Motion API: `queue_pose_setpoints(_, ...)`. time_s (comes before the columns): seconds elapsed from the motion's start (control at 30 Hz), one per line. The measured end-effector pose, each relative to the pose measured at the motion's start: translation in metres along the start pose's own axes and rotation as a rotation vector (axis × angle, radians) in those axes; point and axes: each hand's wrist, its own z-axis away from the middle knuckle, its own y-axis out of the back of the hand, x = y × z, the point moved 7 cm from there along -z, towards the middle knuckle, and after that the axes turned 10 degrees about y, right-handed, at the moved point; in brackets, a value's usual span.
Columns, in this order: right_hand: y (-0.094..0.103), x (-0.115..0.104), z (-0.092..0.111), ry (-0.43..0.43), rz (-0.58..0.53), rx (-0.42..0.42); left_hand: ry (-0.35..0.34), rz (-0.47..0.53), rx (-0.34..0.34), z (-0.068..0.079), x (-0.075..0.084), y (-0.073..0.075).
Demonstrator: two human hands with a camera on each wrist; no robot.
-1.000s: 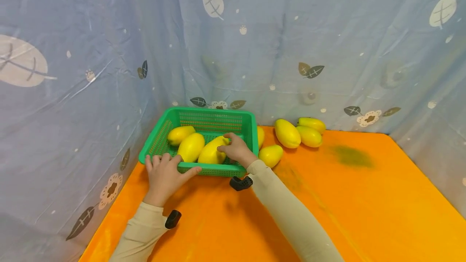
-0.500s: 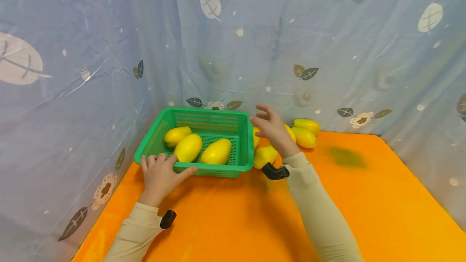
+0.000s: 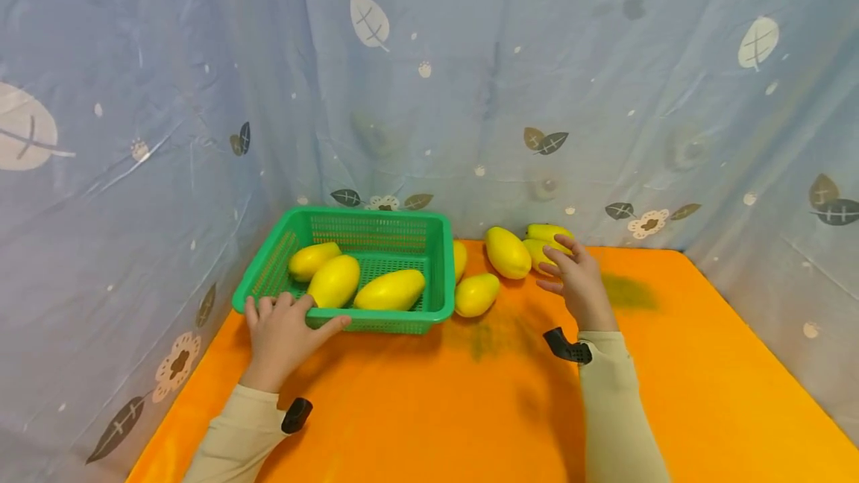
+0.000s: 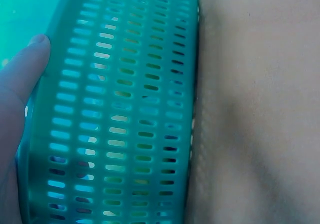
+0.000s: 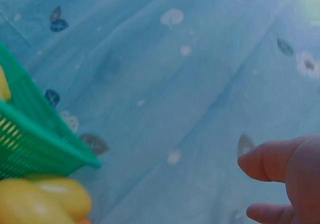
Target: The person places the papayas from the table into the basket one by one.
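In the head view, a green plastic basket [image 3: 439,267] stands on the left side of the orange table with 3 yellow mangoes inside. My left hand [image 3: 282,338] grips its near rim at the left corner, fingers over the edge and thumb along the outside. The left wrist view shows the thumb [image 4: 27,67] at the rim beside the slotted wall. The rightmost mango [image 3: 391,291] in the basket lies on its side. My right hand [image 3: 582,285] holds nothing and hovers with loosely spread fingers, overlapping the mangoes [image 3: 537,250] at the back right.
Outside the basket, a mango [image 3: 477,295] lies near its right wall, with another [image 3: 459,259] partly hidden behind that wall. A larger mango [image 3: 508,253] sits farther back. A patterned blue curtain [image 3: 403,95] hangs behind and along the sides of the table [image 3: 416,408].
My right hand has let go of the rightmost mango in the basket and moved right, out over the table. That mango has rolled into a flatter position. My left hand keeps its grip.
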Motion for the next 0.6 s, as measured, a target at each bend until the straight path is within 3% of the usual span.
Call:
queue_pose_setpoints(0.13, 0.001, 0.023, 0.003, -0.036, -0.013, 0.014, -0.006, 0.002, -0.004, 0.002, 0.001, -0.006)
queue_pose_setpoints(0.6, -0.02, 0.035, -0.004, -0.041, 0.017, 0.004, -0.001, -0.006, -0.009, -0.001, -0.001, -0.003)
